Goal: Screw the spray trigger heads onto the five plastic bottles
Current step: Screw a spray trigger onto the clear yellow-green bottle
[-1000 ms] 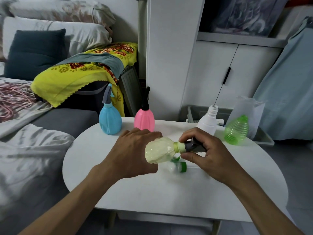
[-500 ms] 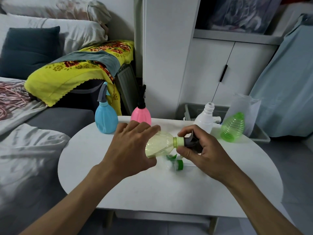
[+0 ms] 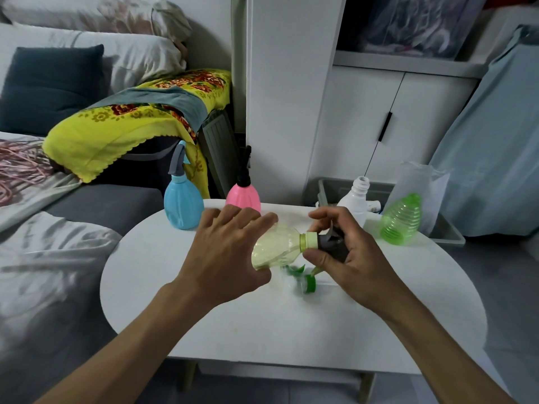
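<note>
My left hand holds a pale yellow bottle on its side above the white table. At the bottle's neck my right hand grips a dark grey spray trigger head with a light green collar. A blue bottle and a pink bottle stand at the table's far edge, each with a trigger head on. A white bottle and a green ribbed bottle stand at the far right with open necks. A green trigger head lies on the table beneath my hands.
A grey bin and a clear plastic bag sit behind the table's right side. A sofa with bedding is on the left, with a yellow blanket behind. White cabinets stand at the back.
My right hand has turned on the trigger head, so its lever now sticks up between my fingers. My left fingers have spread a little on the bottle.
</note>
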Demonstrator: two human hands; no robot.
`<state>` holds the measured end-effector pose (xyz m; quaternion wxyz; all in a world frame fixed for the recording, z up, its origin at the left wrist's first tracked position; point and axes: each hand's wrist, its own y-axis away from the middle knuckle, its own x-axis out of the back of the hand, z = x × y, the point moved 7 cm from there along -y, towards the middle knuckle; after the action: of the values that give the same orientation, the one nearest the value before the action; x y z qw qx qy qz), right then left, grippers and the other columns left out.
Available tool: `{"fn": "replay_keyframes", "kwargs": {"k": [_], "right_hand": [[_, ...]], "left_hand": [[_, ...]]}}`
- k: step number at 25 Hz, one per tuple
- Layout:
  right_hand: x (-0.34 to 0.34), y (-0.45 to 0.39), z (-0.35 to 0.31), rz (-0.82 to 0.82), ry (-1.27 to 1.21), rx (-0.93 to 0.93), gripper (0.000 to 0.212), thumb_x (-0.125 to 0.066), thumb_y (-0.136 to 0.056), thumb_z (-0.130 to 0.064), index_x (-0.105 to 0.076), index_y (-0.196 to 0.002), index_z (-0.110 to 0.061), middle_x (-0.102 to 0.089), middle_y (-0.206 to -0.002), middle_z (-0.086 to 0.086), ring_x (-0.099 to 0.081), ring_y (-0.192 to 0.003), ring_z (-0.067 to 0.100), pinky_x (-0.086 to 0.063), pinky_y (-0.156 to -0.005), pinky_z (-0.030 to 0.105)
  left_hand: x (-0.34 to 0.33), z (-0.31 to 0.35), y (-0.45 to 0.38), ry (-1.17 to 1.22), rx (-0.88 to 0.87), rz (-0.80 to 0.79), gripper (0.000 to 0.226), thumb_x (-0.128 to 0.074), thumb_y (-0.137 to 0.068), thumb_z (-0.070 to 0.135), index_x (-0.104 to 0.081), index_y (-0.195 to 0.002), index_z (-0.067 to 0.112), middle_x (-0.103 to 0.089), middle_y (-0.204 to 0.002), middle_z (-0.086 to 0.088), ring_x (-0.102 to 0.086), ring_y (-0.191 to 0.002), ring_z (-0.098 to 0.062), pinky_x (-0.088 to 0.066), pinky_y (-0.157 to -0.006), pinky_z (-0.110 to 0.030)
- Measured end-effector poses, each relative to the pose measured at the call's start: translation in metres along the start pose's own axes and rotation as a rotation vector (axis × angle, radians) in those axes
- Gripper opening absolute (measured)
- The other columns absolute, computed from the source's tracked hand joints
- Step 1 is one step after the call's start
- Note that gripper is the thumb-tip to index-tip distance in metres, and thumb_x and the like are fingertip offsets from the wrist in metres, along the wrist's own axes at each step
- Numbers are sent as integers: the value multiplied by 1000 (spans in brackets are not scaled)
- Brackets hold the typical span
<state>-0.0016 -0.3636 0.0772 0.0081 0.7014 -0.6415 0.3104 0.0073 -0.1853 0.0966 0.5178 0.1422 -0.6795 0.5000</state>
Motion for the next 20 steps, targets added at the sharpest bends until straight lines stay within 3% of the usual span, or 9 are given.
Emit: {"fn": "replay_keyframes", "kwargs": {"k": [4,7,10,12,15,20], "right_hand": [[6,-1,2,61,36,-34,30,-62,-83,-59,-57,-107,-41,-64,-81,-7,-69,-73,15,-59,-69,49],[3,0,2,40,15,-11,42,-70,-78,-48,-53,-116,-40,-63,-97,-15,-66,-83,13,-59,-75,42],[6,-1,3,48,35,-27,32,-69,-82,-53,-55,-108,-42,-62,-84,-14,-66,-73,6,-55,-67,30],[6,0,5,30,41,-56,28,-66,-83,-55,-56,-106,-42,-61,-83,-12,-67,-70,6,-57,-66,35],[1,2,1,-3,58,-39,39,-73,-77,-41,-54,-111,-41,-58,-94,-15,-63,-78,11,-59,-74,44],[10,1,-3,56,106,-40,36,-70,-77,-47,-54,-108,-40,-57,-85,-11,-57,-68,9,-52,-67,30]], "left_hand": [[0,7,1,-34,-30,28,73,-83,-51,39,-63,-117,17,-69,-105,-5,-61,-94,-33,-47,-76,-48],[-1,5,-1,-32,-4,17,73,-82,-51,39,-63,-118,18,-68,-106,-4,-61,-95,-33,-46,-77,-47],[-2,6,-1,-23,-8,13,73,-82,-51,39,-63,-118,18,-68,-106,-3,-60,-95,-32,-46,-77,-46],[-5,7,0,-24,-15,7,73,-82,-51,39,-63,-118,18,-69,-106,-3,-61,-95,-33,-47,-78,-45],[-4,3,0,-25,-1,12,73,-82,-52,38,-64,-120,17,-69,-107,-4,-61,-97,-34,-46,-79,-45],[-5,5,2,-6,0,26,75,-84,-52,40,-64,-121,17,-69,-109,-4,-61,-100,-33,-47,-80,-46]]}}
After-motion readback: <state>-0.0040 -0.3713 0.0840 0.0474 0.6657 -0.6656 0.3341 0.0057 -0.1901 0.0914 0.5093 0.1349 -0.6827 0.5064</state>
